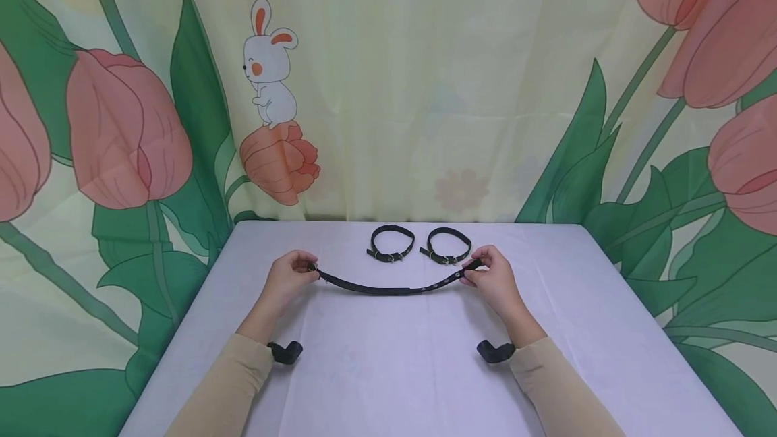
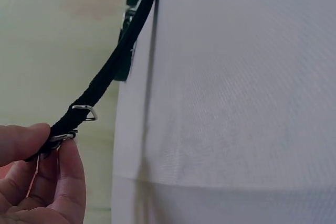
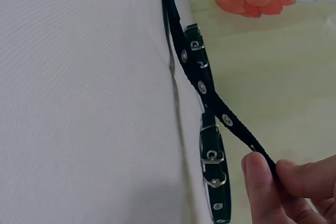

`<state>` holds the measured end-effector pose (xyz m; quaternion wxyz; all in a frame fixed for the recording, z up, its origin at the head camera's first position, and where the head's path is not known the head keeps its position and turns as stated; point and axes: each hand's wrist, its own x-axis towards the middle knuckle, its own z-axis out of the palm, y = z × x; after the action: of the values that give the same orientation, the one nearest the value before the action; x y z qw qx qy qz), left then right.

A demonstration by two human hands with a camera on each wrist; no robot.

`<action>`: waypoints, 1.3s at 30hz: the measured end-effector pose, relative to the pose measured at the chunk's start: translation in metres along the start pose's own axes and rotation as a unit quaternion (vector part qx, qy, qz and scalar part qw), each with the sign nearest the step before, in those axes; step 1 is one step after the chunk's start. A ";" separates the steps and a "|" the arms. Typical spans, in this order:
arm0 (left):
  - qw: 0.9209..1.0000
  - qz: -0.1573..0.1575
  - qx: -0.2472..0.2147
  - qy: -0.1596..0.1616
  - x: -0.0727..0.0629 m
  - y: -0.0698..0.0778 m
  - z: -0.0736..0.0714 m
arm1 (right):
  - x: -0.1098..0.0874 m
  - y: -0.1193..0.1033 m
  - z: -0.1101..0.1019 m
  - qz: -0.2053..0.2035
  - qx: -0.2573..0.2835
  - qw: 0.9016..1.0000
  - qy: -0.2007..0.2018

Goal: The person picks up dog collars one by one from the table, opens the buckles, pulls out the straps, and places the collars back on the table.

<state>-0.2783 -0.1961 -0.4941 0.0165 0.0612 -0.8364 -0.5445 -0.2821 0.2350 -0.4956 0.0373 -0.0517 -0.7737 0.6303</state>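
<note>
A black collar (image 1: 388, 291) with a buckle, a metal D-ring and a row of eyelets hangs unfastened between the two hands, sagging in the middle. My left hand (image 1: 290, 276) pinches its buckle end between thumb and fingers; the metal buckle (image 2: 63, 137) and D-ring (image 2: 86, 113) show there. The eyelet end is pinched by my right hand (image 1: 493, 278), with metal eyelets (image 3: 202, 87) running along the strap. Behind the collar, two buckled black collars, one at left (image 1: 392, 243) and one at right (image 1: 449, 245), form loops on the table.
The white-covered table (image 1: 388, 369) ends at the back against a curtain (image 1: 394, 100) printed with tulips and a rabbit. Each wrist wears a black camera mount, left (image 1: 286, 353) and right (image 1: 494, 351).
</note>
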 end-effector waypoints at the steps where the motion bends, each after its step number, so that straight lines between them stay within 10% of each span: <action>1: 1.000 -0.005 0.000 0.001 0.000 0.000 0.000 | 0.000 0.001 0.000 0.002 -0.001 1.000 -0.001; 39: 0.998 -0.015 -0.043 -0.032 0.005 -0.014 -0.008 | 0.004 0.017 -0.009 -0.013 -0.116 0.993 0.028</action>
<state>-0.2809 -0.2094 -0.5043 -0.0154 0.0553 -0.8116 -0.5814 -0.2839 0.2479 -0.5100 0.0614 -0.0634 -0.8407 0.5342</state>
